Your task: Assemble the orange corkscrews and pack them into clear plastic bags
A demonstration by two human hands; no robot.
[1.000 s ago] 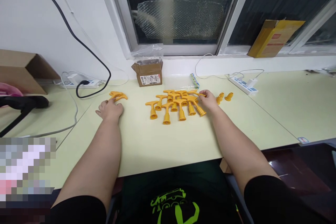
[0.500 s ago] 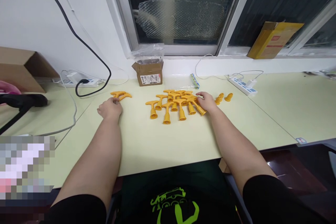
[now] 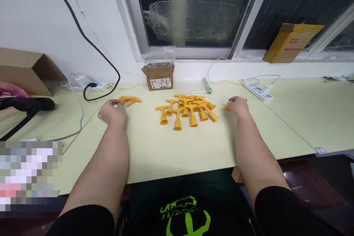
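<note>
My left hand (image 3: 113, 112) is closed beside a few orange curved handles (image 3: 131, 100) at the left; a small dark tip shows at its fingers, too small to name. At the right, my right hand (image 3: 239, 106) reaches down over the small orange sockets, its fingertips at one orange socket (image 3: 227, 108); the other is mostly hidden behind the hand. Between my hands lies a pile of several orange T-handled pieces (image 3: 193, 116) with flared ends, touching neither hand.
Behind the pile stand an open cardboard box (image 3: 160, 81) and a clear plastic bag (image 3: 189, 86). Power strips lie at the left (image 3: 99, 87) and right (image 3: 257, 91). A black cable hangs at the left. A yellow carton (image 3: 293, 44) leans on the window.
My right hand has moved right, from the edge of the pile to the small orange sockets. My left hand has shifted slightly left, off the curved handles.
</note>
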